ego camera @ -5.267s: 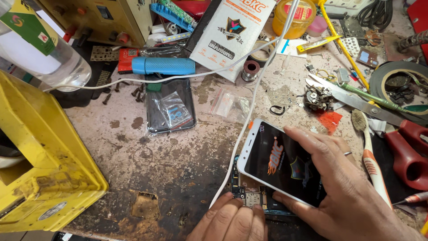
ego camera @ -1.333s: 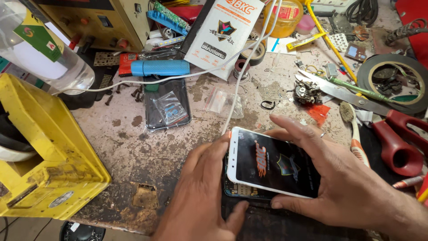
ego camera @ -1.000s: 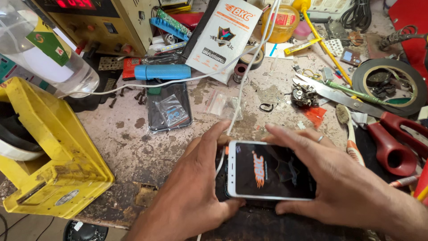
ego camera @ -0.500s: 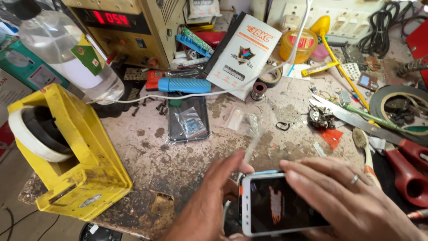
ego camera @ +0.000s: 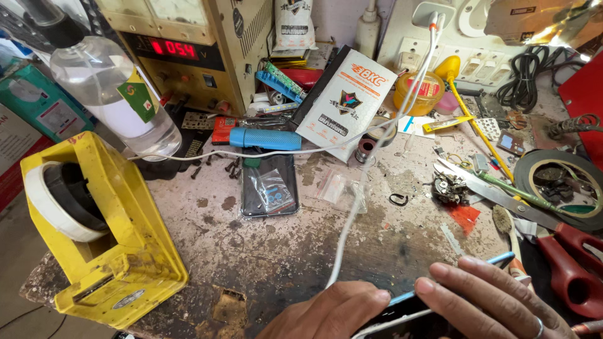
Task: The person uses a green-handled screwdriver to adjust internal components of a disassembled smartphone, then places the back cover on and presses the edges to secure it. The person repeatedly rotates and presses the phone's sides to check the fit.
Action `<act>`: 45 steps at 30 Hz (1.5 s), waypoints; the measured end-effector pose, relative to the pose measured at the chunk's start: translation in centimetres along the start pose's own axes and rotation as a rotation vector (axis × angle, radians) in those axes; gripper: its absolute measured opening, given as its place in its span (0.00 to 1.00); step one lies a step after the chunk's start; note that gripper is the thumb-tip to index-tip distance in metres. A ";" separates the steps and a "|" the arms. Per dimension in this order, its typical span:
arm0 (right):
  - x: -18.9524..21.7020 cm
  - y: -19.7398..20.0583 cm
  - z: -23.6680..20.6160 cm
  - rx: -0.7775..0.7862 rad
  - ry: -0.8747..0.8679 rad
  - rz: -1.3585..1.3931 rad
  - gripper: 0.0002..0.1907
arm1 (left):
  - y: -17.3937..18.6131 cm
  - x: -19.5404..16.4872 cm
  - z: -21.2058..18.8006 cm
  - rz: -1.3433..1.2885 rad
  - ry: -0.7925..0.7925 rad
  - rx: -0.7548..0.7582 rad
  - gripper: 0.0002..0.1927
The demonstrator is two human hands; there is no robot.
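Head view: two hands (ego camera: pixel 402 307), one phone (ego camera: pixel 408 321).

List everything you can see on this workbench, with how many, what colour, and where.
phone: one, white-edged, bottom, under both hands
cable: one, white, wall plug to phone
tape dispenser: one, yellow, left edge
bottle: one, clear, back left
power supply: one, beige, red display, back
blue handle: one, centre back
dark phone: one, below handle
box: one, white, leaning at back
scissors: one, red handles, right
tape roll: one, black, right
left hand: bottom
right hand: bottom right, ring on one finger
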State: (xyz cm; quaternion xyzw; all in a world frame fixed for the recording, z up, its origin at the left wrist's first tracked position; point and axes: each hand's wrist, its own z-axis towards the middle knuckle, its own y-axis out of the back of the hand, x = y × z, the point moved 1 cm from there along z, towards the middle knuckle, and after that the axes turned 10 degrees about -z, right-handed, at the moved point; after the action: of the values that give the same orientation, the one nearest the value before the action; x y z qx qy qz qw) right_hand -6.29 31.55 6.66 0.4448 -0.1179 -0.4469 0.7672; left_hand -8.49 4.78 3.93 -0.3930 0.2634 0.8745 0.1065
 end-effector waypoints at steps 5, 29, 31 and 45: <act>-0.3 -0.8 0.1 0.006 -0.029 0.024 0.15 | -0.4 0.7 -0.6 -0.055 0.084 0.007 0.21; -3.8 -2.0 -2.2 0.060 -0.518 0.855 0.61 | -0.1 0.2 3.4 -0.818 0.544 -0.020 0.64; -4.2 -2.2 -1.9 0.059 -0.586 1.071 0.67 | -0.1 -0.3 4.6 -0.890 0.524 0.012 0.60; -4.7 -1.4 -0.9 0.154 -0.946 0.896 0.72 | -1.2 2.4 10.2 -1.112 0.417 0.150 0.53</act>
State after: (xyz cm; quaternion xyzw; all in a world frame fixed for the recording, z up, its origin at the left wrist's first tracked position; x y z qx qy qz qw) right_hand -9.25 35.51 6.02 0.1619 -0.6481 -0.2217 0.7104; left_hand -16.03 11.28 7.29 -0.6267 0.0946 0.5711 0.5216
